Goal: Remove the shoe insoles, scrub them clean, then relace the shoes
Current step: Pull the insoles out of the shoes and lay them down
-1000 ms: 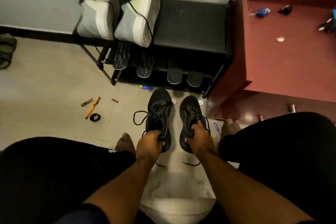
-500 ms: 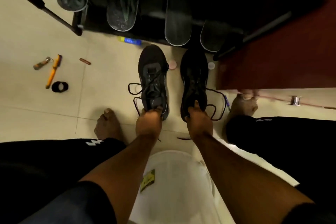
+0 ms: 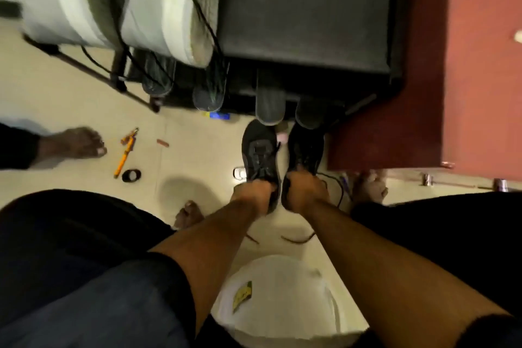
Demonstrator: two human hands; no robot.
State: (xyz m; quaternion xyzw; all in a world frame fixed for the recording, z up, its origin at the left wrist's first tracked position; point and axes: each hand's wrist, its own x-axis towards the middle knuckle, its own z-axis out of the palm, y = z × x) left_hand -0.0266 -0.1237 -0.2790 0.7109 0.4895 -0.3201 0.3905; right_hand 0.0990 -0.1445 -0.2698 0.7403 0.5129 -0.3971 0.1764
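Left hand (image 3: 255, 192) gripping heel of left black shoe (image 3: 261, 154), right hand (image 3: 303, 191) gripping right black shoe (image 3: 306, 150); both shoes sitting on floor (image 3: 197, 155) beside four insoles (image 3: 269, 106) leaning under the rack (image 3: 305, 17).

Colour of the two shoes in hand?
Both shoes black; head view, the only one.

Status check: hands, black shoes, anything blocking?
Left hand grips heel of left black shoe. Right hand grips right black shoe. Toes near insoles on rack; loose laces trailing.

Rack (image 3: 305, 22) ahead, cabinet (image 3: 474, 79) rt.
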